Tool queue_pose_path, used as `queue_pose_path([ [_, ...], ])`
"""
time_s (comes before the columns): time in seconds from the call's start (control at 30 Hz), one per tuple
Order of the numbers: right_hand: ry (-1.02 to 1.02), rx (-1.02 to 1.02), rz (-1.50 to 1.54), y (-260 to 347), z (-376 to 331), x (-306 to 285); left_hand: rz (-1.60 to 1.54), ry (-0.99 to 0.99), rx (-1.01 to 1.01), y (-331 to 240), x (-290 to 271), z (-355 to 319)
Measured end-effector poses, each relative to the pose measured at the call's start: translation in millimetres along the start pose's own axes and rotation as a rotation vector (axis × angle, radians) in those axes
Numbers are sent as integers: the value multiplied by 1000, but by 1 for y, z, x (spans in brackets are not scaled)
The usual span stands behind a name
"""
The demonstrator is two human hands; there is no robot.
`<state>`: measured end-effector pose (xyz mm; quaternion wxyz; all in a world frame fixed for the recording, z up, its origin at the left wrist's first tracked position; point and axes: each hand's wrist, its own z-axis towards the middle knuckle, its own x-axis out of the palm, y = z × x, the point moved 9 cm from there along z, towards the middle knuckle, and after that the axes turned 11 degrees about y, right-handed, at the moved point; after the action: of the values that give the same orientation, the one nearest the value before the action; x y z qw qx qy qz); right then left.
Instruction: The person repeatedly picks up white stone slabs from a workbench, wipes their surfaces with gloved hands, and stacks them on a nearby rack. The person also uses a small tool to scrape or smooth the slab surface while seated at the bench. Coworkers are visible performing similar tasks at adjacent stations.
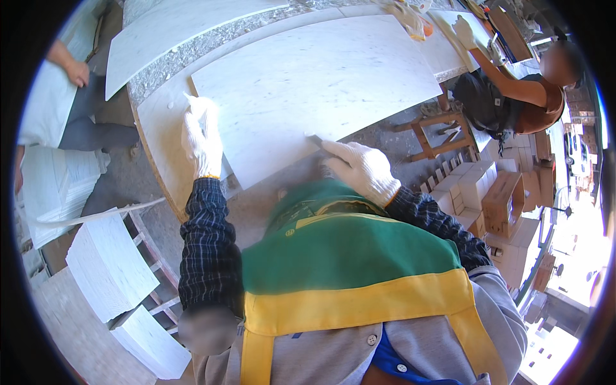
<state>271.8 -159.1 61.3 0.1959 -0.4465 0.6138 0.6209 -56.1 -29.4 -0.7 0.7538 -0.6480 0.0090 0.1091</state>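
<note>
A large white marble slab [321,83] lies on a round speckled stone table [154,122]. My left hand [202,138], in a white knit glove, rests flat on the slab's left edge near its near corner. My right hand [359,168], also gloved, is closed on a small dark tool [314,139] whose tip touches the slab's near edge. My dark checked sleeves and a green and yellow apron fill the lower middle of the view.
A person in an orange top [539,93] with white gloves works at the table's far right. Another person's hand [78,74] shows at the far left. White curved stone pieces [109,266] stack on a rack at lower left. Cardboard boxes [497,199] and a wooden stool [436,131] stand to the right.
</note>
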Motion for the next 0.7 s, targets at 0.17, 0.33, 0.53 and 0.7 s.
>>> queue_pose_path([
  [0.17, 51, 24, -21, -2, 2, 2, 468, -15, 95, -24, 3, -5],
  [0.33, 26, 27, -8, 2, 2, -3, 348, -15, 33, -19, 2, -5],
  [0.53, 26, 14, -35, -2, 9, 0, 437, -5, 80, -20, 3, -4],
  [0.7, 36, -1, -31, -3, -10, 3, 226, -4, 3, -6, 1, -2],
])
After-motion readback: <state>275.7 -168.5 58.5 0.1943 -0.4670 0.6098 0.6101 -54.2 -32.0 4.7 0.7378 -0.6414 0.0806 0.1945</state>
